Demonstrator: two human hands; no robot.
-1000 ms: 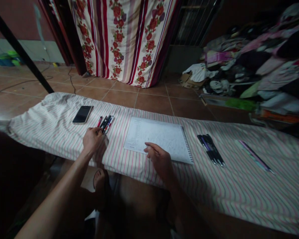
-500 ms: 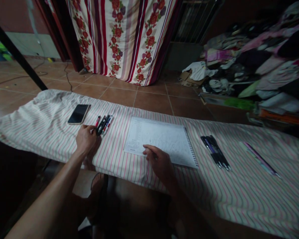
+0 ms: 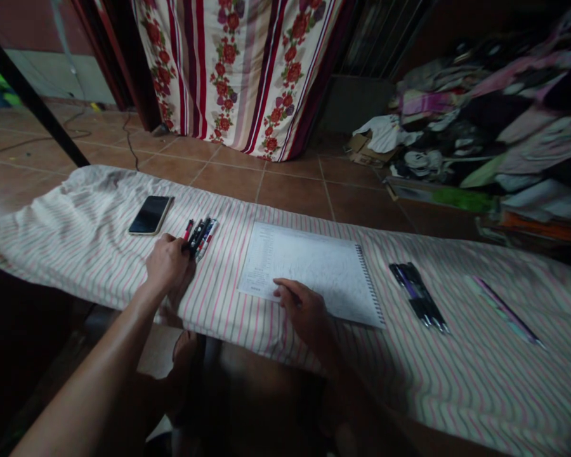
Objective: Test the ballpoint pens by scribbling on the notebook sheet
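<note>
My left hand is at the near end of a small row of pens, red, black and white, lying side by side on the striped cloth. Its thumb and fingers are closed on the end of a dark pen there, and the fingertips are partly hidden. Over the lower left part of a spiral notebook rests my right hand. The index finger stretches forward, the other fingers are loosely curled, and I see nothing held in them. The notebook lies flat with its wire spiral to the right.
A phone lies left of the pens. Right of the notebook are several black and purple pens, and farther right a few thin pink and green pens. Beyond the cloth-covered surface hang a floral curtain and heaped clothes.
The view has shifted slightly, so the notebook and right-hand pens appear a little farther right. Both hands stay in nearly the same places.
</note>
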